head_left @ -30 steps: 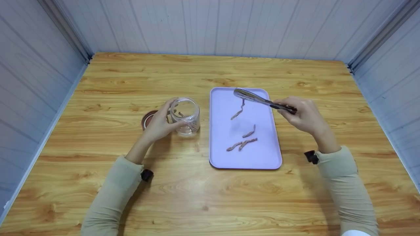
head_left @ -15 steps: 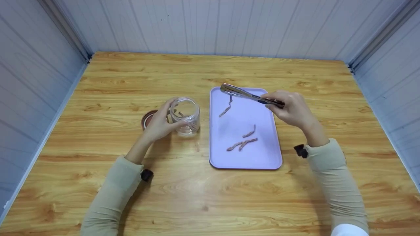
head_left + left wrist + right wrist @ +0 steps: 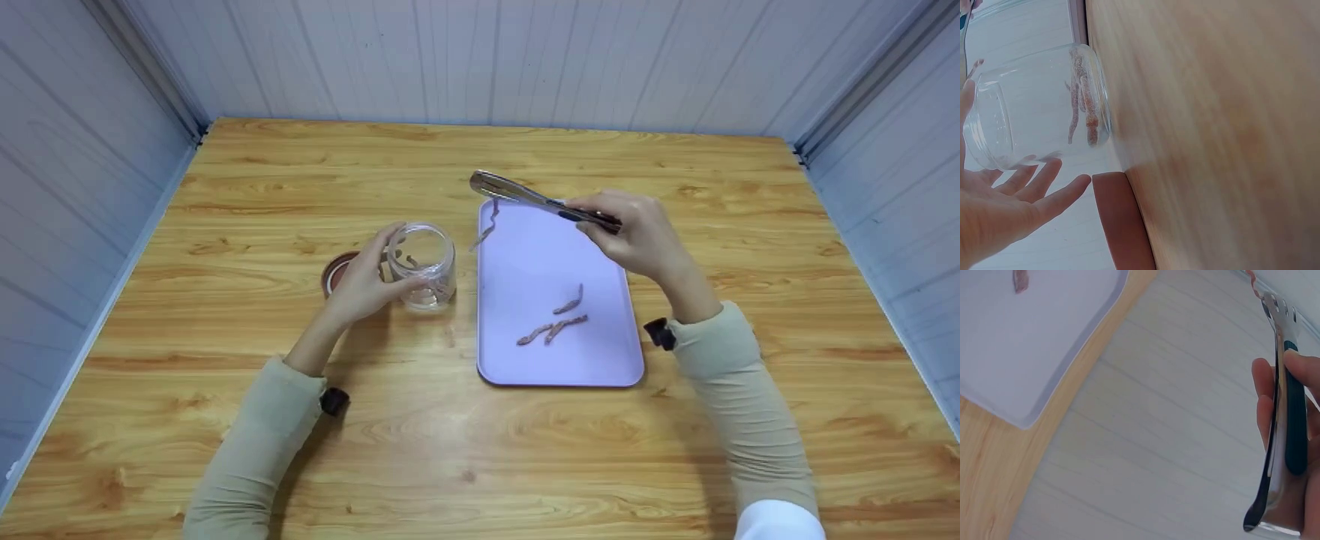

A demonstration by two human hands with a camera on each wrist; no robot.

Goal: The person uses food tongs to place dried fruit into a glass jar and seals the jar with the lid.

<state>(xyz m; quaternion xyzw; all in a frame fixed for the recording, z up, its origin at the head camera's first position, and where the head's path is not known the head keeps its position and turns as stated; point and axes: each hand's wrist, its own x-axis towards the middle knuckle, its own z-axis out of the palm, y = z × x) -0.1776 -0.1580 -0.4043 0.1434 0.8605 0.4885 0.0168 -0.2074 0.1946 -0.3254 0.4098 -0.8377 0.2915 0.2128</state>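
My right hand (image 3: 634, 232) grips metal tongs (image 3: 1280, 433) with dark green handle grips. From the tongs' tip hangs a thin, twisted brown dried strip (image 3: 487, 227), above the far left edge of the lilac tray (image 3: 525, 367). My left hand (image 3: 367, 289) holds a clear jar (image 3: 439, 281) upright on the table, thumb on one side and fingers on the other. Inside it, several similar strips (image 3: 1085, 101) lie at the bottom, as the left wrist view shows. A few more strips (image 3: 551, 330) rest on the tray.
A reddish-brown lid (image 3: 335, 274) lies left of the jar, partly hidden by my left hand; its side shows in the left wrist view. The wooden table (image 3: 420, 450) is bordered by pale panel walls (image 3: 465, 60) at the back and sides.
My right hand has moved left and away from me, carrying the tongs and the hanging strip from above the tray toward the jar side. My left hand and the jar stay put.
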